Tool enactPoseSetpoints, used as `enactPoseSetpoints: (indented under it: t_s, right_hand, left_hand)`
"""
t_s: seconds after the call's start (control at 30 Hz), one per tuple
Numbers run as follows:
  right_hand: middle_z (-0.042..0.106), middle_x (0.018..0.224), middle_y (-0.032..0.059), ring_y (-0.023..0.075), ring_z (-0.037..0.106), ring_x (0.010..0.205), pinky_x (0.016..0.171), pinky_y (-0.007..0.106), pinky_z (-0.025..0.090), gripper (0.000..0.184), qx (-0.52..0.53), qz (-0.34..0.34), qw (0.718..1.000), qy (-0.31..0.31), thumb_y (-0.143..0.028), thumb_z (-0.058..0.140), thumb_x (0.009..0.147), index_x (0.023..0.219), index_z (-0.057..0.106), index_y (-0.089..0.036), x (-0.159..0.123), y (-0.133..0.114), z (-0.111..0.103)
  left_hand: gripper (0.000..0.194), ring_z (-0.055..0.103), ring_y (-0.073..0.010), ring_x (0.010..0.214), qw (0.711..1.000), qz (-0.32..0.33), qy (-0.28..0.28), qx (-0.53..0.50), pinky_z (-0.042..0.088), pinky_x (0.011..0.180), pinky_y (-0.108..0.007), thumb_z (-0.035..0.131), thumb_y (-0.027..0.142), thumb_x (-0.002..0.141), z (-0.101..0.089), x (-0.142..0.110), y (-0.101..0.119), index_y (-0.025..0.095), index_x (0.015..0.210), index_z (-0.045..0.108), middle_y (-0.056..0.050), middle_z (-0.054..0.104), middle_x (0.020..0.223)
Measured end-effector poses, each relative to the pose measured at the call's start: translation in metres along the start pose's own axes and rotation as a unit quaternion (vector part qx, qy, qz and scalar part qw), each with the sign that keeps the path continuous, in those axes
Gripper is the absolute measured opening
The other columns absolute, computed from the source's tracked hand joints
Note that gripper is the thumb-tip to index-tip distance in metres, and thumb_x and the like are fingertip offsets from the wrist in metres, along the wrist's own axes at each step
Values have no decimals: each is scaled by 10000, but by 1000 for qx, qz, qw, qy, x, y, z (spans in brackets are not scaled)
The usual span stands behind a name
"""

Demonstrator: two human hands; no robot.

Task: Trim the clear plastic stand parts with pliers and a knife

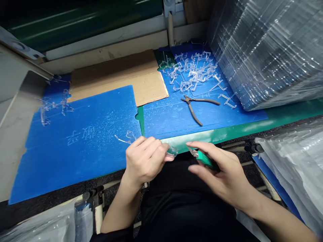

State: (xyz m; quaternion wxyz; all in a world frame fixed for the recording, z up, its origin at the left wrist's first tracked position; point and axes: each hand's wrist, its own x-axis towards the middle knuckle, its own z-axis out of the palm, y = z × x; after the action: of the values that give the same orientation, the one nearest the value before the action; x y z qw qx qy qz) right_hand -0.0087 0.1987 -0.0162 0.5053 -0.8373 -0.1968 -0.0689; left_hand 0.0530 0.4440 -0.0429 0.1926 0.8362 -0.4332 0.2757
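My left hand (143, 159) is closed around a clear plastic part (171, 150), whose end sticks out past my fingertips toward the right. My right hand (222, 171) grips a small green-handled tool (203, 158) with a metal tip, pointed at the clear part a few centimetres away. Both hands hover at the near edge of the blue mat (83, 134). Another clear plastic piece (127, 137) lies on the mat just behind my left hand.
Brown-handled pliers (198, 106) lie on the right blue sheet (176, 114). A heap of clear plastic parts (194, 70) sits behind them, a few more (54, 104) at far left. Cardboard (126, 75) lies at the back. Stacked clear trays (267, 50) fill the right; bagged plastic (295, 161) near right.
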Motion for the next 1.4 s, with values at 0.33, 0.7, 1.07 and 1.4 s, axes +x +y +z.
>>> enactPoseSetpoints:
  t_s: [0.33, 0.7, 1.07, 1.4]
  right_hand:
    - [589, 600, -40, 100, 505, 517, 517, 238, 411, 245, 241, 202, 946, 76, -398, 817, 979, 882, 744, -186, 12, 14, 61]
    - [567, 640, -35, 79, 503, 548, 521, 198, 425, 364, 403, 226, 887, 16, -435, 962, 824, 900, 734, -162, -26, -20, 113]
    - [606, 717, -13, 81, 486, 545, 517, 218, 388, 318, 370, 107, 918, -92, -460, 854, 931, 1011, 767, -165, -52, -50, 119]
    - [573, 685, -27, 90, 481, 566, 524, 234, 364, 359, 322, 103, 941, -16, -482, 889, 887, 951, 754, -155, -58, -27, 100]
  left_hand:
    - [327, 700, -252, 969, 990, -87, 86, 65, 483, 1089, -497, 833, 414, 949, -15, -11, 21, 319, 1221, 679, -30, 736, 1018]
    - [627, 773, -173, 714, 814, -444, 357, -114, 645, 650, -285, 786, 475, 985, -68, -60, 91, 257, 1497, 496, -88, 786, 1049]
    - [353, 780, -180, 759, 682, -583, 416, 148, 626, 683, -295, 607, 453, 1099, -224, -161, 151, 248, 1371, 518, -34, 772, 926]
    - [355, 719, -243, 1085, 415, -835, 227, 281, 609, 991, -467, 683, 397, 1055, -282, -319, 103, 136, 1295, 663, -116, 722, 1234]
